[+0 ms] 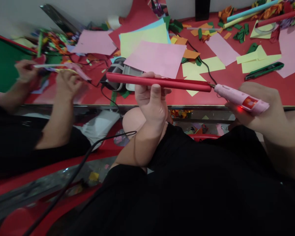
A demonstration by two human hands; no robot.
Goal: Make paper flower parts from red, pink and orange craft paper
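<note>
A rolled tube of red paper [182,84] lies level above the table's front edge. My left hand [152,95] is closed round it near its middle, the thumb pressed on the near side. In my right hand [263,98] is a pink glue gun [236,95] with a small red light glowing. Its nozzle points left, at or very close to the tube's right end; whether they touch I cannot tell. Behind the tube lie pink paper sheets [159,59] and a dark grey-and-black device [115,73], partly hidden.
A green utility knife [264,70] lies to the right on the red table [172,101]. Paper scraps and rolled tubes [253,11] cover the back. At left, a co-worker's hands [66,82] hold another glue gun and a pale strip. A black cable [88,152] crosses the lower left.
</note>
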